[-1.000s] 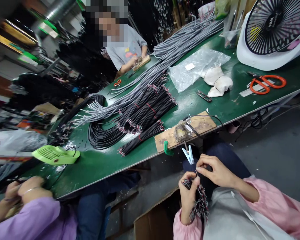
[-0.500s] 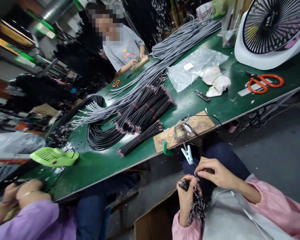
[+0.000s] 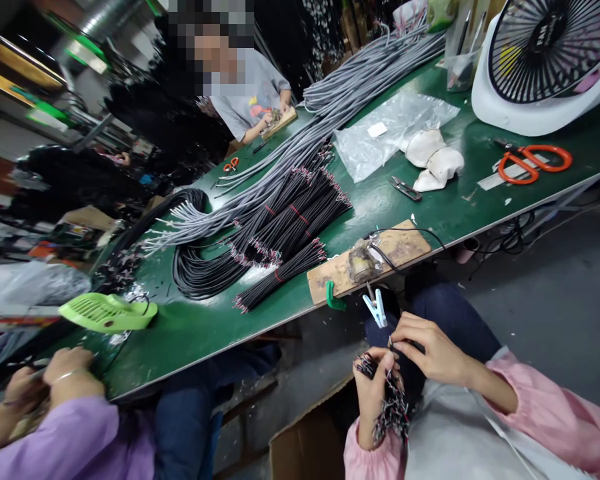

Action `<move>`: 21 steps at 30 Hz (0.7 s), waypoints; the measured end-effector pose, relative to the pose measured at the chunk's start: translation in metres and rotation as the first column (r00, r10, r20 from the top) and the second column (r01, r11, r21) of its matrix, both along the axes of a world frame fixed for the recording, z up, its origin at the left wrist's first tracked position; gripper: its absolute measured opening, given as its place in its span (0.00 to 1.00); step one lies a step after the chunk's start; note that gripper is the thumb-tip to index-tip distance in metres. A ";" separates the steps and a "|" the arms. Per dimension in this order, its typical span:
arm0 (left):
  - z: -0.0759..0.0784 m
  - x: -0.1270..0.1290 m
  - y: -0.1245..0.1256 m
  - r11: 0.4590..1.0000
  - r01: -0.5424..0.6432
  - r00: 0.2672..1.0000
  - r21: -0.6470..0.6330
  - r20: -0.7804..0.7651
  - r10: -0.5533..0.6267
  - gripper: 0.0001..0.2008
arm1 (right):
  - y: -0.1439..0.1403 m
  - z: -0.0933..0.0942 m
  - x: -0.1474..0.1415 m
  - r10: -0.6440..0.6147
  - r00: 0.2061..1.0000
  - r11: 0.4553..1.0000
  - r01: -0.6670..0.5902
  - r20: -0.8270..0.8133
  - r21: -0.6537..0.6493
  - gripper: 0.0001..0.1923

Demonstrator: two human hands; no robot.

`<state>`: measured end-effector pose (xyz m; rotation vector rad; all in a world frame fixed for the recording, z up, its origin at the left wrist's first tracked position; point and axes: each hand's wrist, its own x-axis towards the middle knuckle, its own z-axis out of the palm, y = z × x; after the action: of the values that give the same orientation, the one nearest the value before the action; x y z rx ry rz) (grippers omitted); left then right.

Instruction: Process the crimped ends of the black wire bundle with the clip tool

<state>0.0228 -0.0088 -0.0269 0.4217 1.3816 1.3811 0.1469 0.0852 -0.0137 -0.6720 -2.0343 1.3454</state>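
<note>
My left hand [image 3: 373, 387] is wrapped round a bunch of short black cables [image 3: 394, 407], whose stripped ends in white, black and red hang down over the wrist. Thumb and fingers of my right hand [image 3: 425, 345] pinch a wire end at the top of that bunch, close to the left thumb. Which single wire it is cannot be made out. Just above the hands, a light blue clothes peg [image 3: 375, 308] hangs from a small motor [image 3: 363, 264] on a wooden board [image 3: 325, 283]. A green clamp [image 3: 334, 295] sits at the board's front edge.
Bundles of black cables [image 3: 300, 220] and long grey cables [image 3: 330, 113] lie across the green table [image 3: 200, 333]. Orange scissors [image 3: 535, 165], snips [image 3: 405, 189] and a white fan [image 3: 510, 110] are on the right. Two co-workers sit left and opposite. Below is a cardboard box [image 3: 300, 440].
My right hand has shifted slightly, its fingers closing nearer to the wire end at my left thumb. My left hand keeps its hold on the bunch.
</note>
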 end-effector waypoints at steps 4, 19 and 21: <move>0.003 -0.001 -0.001 1.000 0.016 0.996 -0.015 0.093 -0.015 0.12 | -0.002 -0.003 -0.002 -0.048 0.999 0.995 0.050 -0.023 0.084 0.05; 0.004 0.008 -0.001 0.994 -0.103 0.985 -0.027 -0.143 0.098 0.13 | -0.009 -0.012 0.006 -0.102 0.994 0.733 0.048 0.040 0.678 0.07; 0.001 0.006 -0.003 0.994 -0.101 0.977 -0.030 -0.192 0.093 0.13 | -0.004 -0.007 0.008 -0.050 0.999 0.776 0.043 -0.007 0.629 0.07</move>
<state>0.0288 -0.0118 -0.0255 0.4754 1.6016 1.4184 0.1552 0.0808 -0.0208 -0.4083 -2.2682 0.5450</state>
